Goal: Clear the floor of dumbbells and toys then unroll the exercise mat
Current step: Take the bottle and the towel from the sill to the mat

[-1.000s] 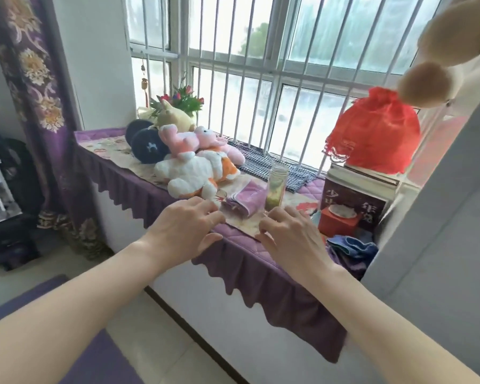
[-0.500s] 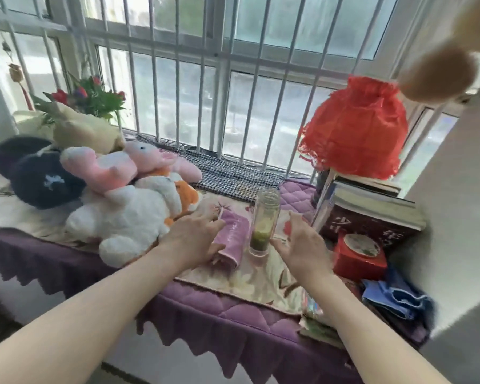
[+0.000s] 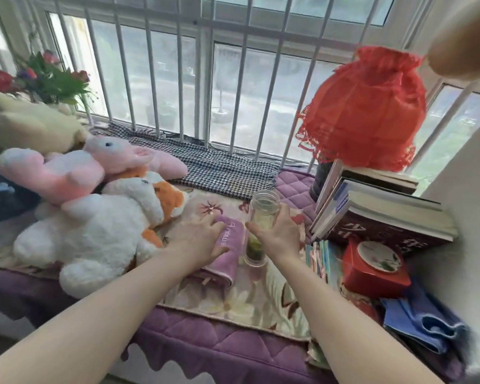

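The right hand [image 3: 277, 234] wraps a glass jar [image 3: 261, 225]; the left hand [image 3: 197, 239] lies flat and open on a purple towel [image 3: 227, 253]. Plush toys [image 3: 94, 217] sit on the sill, the leftmost cut off.

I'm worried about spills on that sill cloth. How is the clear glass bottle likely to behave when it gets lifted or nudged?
The bottle is tall and narrow on soft, rumpled cloth, so a nudge could probably tip it. It shows no lid and holds greenish contents low down, so tilting might spill. Smooth glass may be slippery; the right hand wraps its middle, which seems sensible.
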